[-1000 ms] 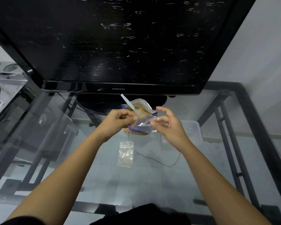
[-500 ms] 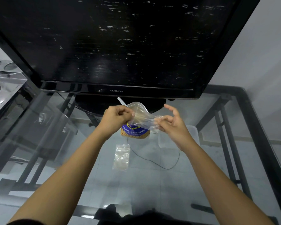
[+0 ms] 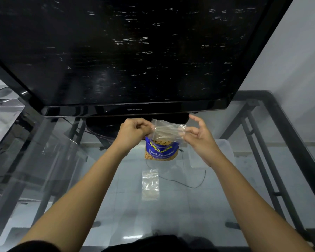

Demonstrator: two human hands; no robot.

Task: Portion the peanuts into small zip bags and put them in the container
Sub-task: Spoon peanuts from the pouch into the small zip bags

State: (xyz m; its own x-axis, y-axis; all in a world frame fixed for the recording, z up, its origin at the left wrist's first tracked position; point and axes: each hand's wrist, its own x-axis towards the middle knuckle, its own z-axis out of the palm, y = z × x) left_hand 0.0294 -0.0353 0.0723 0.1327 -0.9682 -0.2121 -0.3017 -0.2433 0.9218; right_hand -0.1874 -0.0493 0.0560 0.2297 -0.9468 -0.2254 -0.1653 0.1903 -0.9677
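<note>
Both hands hold a clear zip bag (image 3: 166, 130) up in front of the TV (image 3: 116, 51), stretched flat between them. The left hand (image 3: 135, 129) has its fingers curled tight, pinching the bag's left edge; the right hand (image 3: 198, 135) pinches the right edge between thumb and forefinger, its other fingers spread loosely. Just below and behind the bag stands the blue peanut pack (image 3: 161, 150), open at the top, on the glass tabletop (image 3: 216, 206). Nearer the person, a second zip bag (image 3: 150, 184) lies flat on the glass. A clear container (image 3: 224, 151) sits to the right, partly hidden by the right wrist.
</note>
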